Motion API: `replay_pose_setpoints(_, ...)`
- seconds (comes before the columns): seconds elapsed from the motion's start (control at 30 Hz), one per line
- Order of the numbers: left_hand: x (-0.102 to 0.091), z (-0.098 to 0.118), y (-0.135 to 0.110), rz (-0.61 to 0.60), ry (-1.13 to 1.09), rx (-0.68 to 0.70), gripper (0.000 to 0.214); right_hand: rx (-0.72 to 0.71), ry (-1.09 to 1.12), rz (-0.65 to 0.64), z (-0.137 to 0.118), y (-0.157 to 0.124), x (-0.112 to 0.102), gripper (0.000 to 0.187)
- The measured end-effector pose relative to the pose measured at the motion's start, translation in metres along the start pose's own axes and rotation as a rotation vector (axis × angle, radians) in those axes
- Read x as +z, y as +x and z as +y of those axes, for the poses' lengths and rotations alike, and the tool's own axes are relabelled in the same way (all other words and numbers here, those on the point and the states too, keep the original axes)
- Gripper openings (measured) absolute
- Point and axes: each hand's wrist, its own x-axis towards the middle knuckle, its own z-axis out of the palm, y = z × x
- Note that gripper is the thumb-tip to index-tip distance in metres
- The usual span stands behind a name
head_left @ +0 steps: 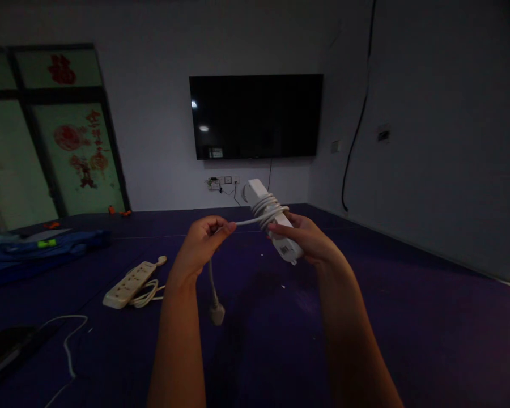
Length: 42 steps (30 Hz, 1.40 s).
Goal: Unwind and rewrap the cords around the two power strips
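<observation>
A white power strip [287, 245] is tilted in mid-air, gripped near its lower end by my right hand [304, 232]. Its cord [267, 208] is wound in several loops around the strip's middle. My left hand [206, 238] pinches the free stretch of that cord between thumb and fingers, left of the strip, and the cord runs taut between the two. Below my left hand the cord's end hangs down with its plug [216, 313]. The strip's socket side is turned out of sight.
A second power strip [130, 285] with a bundled cord lies on the purple floor to the left. Nearer is a dark device [4, 348] with a thin white cable [70, 340]. Blue cloth [68, 249] lies at far left. A television [257, 116] hangs on the back wall.
</observation>
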Motion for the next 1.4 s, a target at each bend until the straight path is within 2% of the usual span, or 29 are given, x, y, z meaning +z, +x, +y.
replay_pose_setpoints(0.07, -0.003, 0.000, 0.001, 0.112, -0.033, 0.029, 0.027, -0.017, -0.064, -0.007, -0.001, -0.001, 0.002, 0.056)
replay_pose_setpoints(0.13, -0.004, 0.000, 0.002, 0.246, -0.051, 0.067, 0.027, -0.039, -0.142, -0.055, -0.003, -0.004, 0.003, 0.061)
replay_pose_setpoints(0.23, -0.009, -0.004, 0.005, 0.433, -0.018, 0.122, 0.025, -0.049, -0.245, -0.170, -0.005, -0.011, 0.002, 0.097)
replay_pose_setpoints(0.33, -0.020, -0.012, 0.008, 0.590, 0.157, 0.172, 0.026, -0.095, -0.286, -0.279, -0.006, -0.019, -0.004, 0.122)
replay_pose_setpoints(0.43, -0.035, -0.021, 0.010, 0.650, 0.410, 0.140, 0.028, -0.157, -0.271, -0.351, -0.009, -0.025, -0.007, 0.121)
replay_pose_setpoints(0.5, -0.044, -0.025, 0.011, 0.596, 0.543, 0.048, 0.027, -0.180, -0.199, -0.364, -0.013, -0.028, -0.008, 0.120)
replay_pose_setpoints(0.57, -0.049, -0.028, 0.011, 0.476, 0.621, -0.057, 0.025, -0.204, -0.114, -0.342, -0.018, -0.030, -0.006, 0.119)
replay_pose_setpoints(0.63, -0.051, -0.030, 0.012, 0.329, 0.661, -0.136, 0.024, -0.222, -0.065, -0.279, -0.022, -0.031, -0.005, 0.116)
replay_pose_setpoints(0.73, -0.047, -0.032, 0.011, 0.182, 0.670, -0.160, 0.027, -0.231, -0.027, -0.148, -0.023, -0.029, -0.004, 0.109)
replay_pose_setpoints(0.83, -0.039, -0.034, 0.012, 0.089, 0.665, -0.180, 0.028, -0.267, 0.059, -0.055, -0.019, -0.023, -0.006, 0.094)
replay_pose_setpoints(0.93, -0.032, -0.037, 0.013, -0.009, 0.653, -0.267, 0.026, -0.274, 0.157, -0.011, -0.015, -0.018, -0.010, 0.070)
replay_pose_setpoints(1.03, -0.029, -0.040, 0.013, -0.051, 0.619, -0.306, 0.028, -0.217, 0.199, 0.029, -0.012, -0.014, -0.016, 0.054)
replay_pose_setpoints(1.2, -0.031, -0.038, 0.009, -0.052, 0.664, -0.347, 0.040, -0.130, 0.209, 0.137, -0.007, -0.012, -0.021, 0.053)
replay_pose_setpoints(1.4, -0.037, -0.041, 0.007, -0.008, 0.663, -0.233, 0.051, -0.087, 0.203, 0.199, 0.002, -0.006, -0.027, 0.054)
